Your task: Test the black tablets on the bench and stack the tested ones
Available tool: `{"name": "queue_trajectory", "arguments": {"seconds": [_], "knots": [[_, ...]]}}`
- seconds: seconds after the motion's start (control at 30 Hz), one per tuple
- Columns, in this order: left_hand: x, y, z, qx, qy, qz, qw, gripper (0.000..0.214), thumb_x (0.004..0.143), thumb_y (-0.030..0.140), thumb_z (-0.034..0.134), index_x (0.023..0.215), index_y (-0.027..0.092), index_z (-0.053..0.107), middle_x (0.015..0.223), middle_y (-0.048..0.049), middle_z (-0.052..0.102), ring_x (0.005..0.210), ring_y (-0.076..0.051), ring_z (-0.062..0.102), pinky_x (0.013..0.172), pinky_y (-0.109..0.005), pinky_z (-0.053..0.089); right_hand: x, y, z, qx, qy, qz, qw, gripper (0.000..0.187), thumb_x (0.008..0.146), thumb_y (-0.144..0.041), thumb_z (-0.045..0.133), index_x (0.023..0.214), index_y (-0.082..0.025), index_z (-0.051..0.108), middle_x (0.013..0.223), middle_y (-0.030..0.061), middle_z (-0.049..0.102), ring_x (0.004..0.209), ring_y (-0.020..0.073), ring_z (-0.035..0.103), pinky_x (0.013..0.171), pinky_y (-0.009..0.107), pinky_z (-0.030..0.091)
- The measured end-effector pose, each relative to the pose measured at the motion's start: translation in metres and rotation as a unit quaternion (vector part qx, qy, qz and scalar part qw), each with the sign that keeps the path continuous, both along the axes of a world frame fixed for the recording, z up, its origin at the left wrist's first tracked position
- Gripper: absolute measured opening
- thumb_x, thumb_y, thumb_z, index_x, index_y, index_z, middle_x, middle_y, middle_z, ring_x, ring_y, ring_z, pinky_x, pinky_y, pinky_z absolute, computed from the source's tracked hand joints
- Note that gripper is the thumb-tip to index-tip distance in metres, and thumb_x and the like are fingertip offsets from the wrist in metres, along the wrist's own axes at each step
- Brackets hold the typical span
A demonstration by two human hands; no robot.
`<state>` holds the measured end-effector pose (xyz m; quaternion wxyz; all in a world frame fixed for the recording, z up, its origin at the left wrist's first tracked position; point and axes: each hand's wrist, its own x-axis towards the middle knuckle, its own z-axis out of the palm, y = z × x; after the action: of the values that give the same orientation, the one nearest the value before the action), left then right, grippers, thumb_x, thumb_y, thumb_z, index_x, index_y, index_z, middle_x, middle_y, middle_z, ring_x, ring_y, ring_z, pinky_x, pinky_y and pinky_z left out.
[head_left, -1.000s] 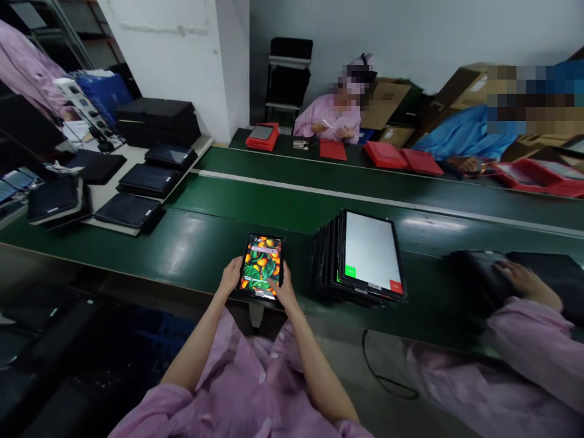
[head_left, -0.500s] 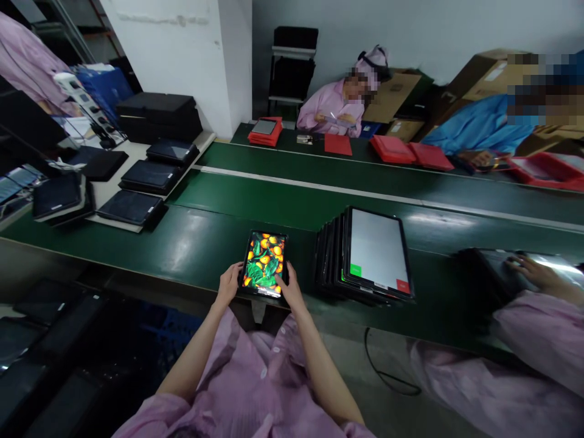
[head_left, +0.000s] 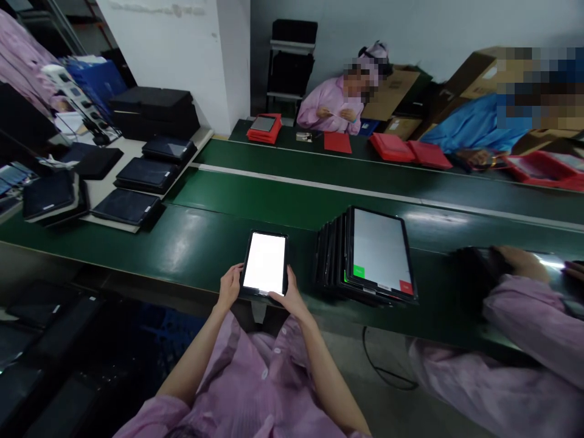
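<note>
A black-framed tablet point(head_left: 265, 263) with a plain white lit screen is between my hands at the front edge of the green bench. My left hand point(head_left: 230, 286) grips its left side near the lower corner. On the opposite side my right hand point(head_left: 291, 295) holds the lower right corner, its thumb lying over the bottom of the screen. Just to the right stands a stack of tablets point(head_left: 381, 252); the top one shows a pale screen with a green and a red square in its lower corners.
Several dark tablets point(head_left: 126, 207) lie on a pale board at the left. A co-worker's pink sleeve point(head_left: 531, 310) reaches over dark devices at the right. Red trays point(head_left: 395, 148) line the far side, where two other people sit. Black trays point(head_left: 59, 340) are stacked below left.
The tablet's screen has gone from a picture of oranges and leaves to plain white. My right thumb has moved down to the bottom of the screen. The co-worker's arm at right has shifted left.
</note>
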<state>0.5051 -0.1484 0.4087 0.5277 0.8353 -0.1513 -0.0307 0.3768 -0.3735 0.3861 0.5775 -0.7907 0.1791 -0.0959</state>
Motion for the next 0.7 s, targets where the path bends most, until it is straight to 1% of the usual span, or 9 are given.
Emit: {"name": "queue_trajectory", "arguments": {"seconds": [0.1, 0.27, 0.37, 0.5, 0.6, 0.7], "knots": [[-0.001, -0.001, 0.001, 0.005, 0.008, 0.004, 1.0, 0.05, 0.11, 0.04, 0.035, 0.111, 0.019, 0.08, 0.134, -0.0121, 0.075, 0.125, -0.024, 0.07, 0.113, -0.037, 0.051, 0.002, 0.004, 0.0, 0.011, 0.014, -0.033, 0.999, 0.104, 0.081, -0.048, 0.078, 0.168, -0.022, 0.028, 0.176, 0.0137, 0.029, 0.164, 0.0311, 0.028, 0.136, 0.051, 0.023], [0.002, -0.002, 0.001, -0.02, 0.031, 0.006, 0.999, 0.046, 0.109, 0.038, 0.039, 0.114, 0.019, 0.08, 0.134, -0.0114, 0.075, 0.127, -0.023, 0.069, 0.116, -0.036, 0.049, 0.007, 0.011, -0.003, 0.014, 0.015, -0.072, 0.997, 0.095, 0.085, -0.047, 0.073, 0.166, -0.022, 0.031, 0.173, 0.0141, 0.034, 0.162, 0.0311, 0.033, 0.135, 0.051, 0.026], [0.01, -0.006, 0.0, -0.013, 0.087, 0.021, 0.996, 0.041, 0.107, 0.038, 0.044, 0.115, 0.02, 0.08, 0.133, -0.0107, 0.076, 0.128, -0.024, 0.068, 0.115, -0.036, 0.05, 0.009, 0.012, -0.006, 0.014, 0.017, -0.08, 0.997, 0.093, 0.085, -0.046, 0.073, 0.166, -0.024, 0.031, 0.173, 0.0126, 0.035, 0.161, 0.0307, 0.035, 0.135, 0.051, 0.027], [0.029, -0.016, 0.002, -0.005, 0.173, 0.038, 0.984, 0.039, 0.104, 0.034, 0.046, 0.116, 0.019, 0.081, 0.133, -0.0118, 0.076, 0.128, -0.027, 0.069, 0.115, -0.043, 0.05, 0.009, 0.011, -0.005, 0.012, 0.024, -0.08, 0.996, 0.093, 0.085, -0.046, 0.072, 0.166, -0.023, 0.032, 0.174, 0.0127, 0.034, 0.162, 0.0308, 0.034, 0.135, 0.051, 0.026], [0.04, -0.024, 0.006, -0.011, 0.176, 0.022, 0.984, 0.037, 0.102, 0.037, 0.053, 0.119, 0.018, 0.081, 0.137, -0.0127, 0.075, 0.133, -0.028, 0.067, 0.118, -0.044, 0.048, 0.008, 0.011, -0.004, 0.019, 0.024, -0.075, 0.997, 0.095, 0.086, -0.047, 0.071, 0.167, -0.021, 0.03, 0.175, 0.0137, 0.03, 0.163, 0.0307, 0.032, 0.135, 0.051, 0.025], [0.045, -0.027, 0.007, 0.004, 0.168, 0.015, 0.986, 0.033, 0.1, 0.037, 0.06, 0.117, 0.018, 0.081, 0.135, -0.0134, 0.076, 0.132, -0.03, 0.068, 0.118, -0.045, 0.047, 0.007, 0.011, -0.004, 0.03, 0.016, -0.07, 0.997, 0.097, 0.087, -0.054, 0.072, 0.168, -0.023, 0.029, 0.177, 0.013, 0.027, 0.165, 0.0305, 0.028, 0.135, 0.052, 0.024]]}}
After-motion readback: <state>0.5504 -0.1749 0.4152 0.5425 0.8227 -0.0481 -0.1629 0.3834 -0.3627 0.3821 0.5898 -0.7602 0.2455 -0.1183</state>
